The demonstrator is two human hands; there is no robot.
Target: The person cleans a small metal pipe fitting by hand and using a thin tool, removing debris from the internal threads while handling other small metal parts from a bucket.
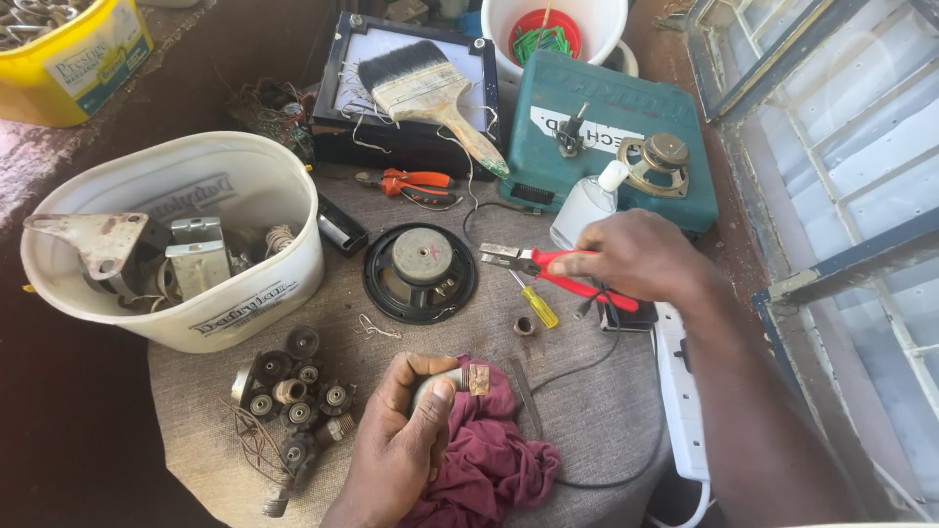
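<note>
One small motor (452, 379) gripped in left hand (401, 440); right hand (641, 256) closed on red-handled pliers (548, 266).

The left hand (401, 445) sits low and near the body, fingers curled shut, thumb pressed across the top. The right hand (641, 256) reaches forward on an extended forearm, palm down, fingers bent and closing in a grip.
</note>
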